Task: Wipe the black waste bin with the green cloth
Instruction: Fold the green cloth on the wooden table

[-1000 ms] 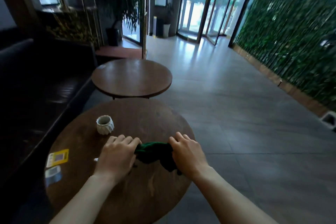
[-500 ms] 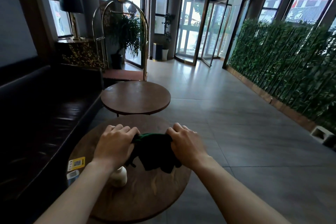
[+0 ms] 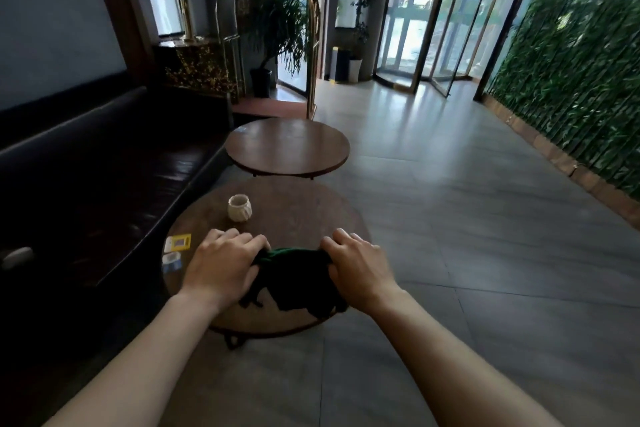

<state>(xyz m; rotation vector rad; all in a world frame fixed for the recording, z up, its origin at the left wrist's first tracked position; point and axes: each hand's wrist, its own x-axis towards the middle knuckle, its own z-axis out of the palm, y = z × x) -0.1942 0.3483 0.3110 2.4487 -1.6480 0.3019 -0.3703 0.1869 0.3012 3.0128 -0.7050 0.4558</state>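
Note:
A dark green cloth (image 3: 294, 279) hangs between my two hands above the near round wooden table (image 3: 298, 204). My left hand (image 3: 221, 265) grips its left corner and my right hand (image 3: 360, 267) grips its right corner, both with fingers curled. The cloth droops loosely below them. A black waste bin (image 3: 341, 64) with a yellow band stands far away by the glass doors, beside a white pot.
A white ribbed cup (image 3: 239, 207) and small cards (image 3: 178, 243) lie on the near table. A second round table (image 3: 287, 146) stands beyond it. A dark bench (image 3: 97, 163) runs along the left, a brass luggage cart (image 3: 273, 35) behind, a green hedge wall (image 3: 571, 80) at right.
The view has pulled back and risen, so more of the hall and floor shows. Both hands have spread the cloth a little wider and lifted it off the table.

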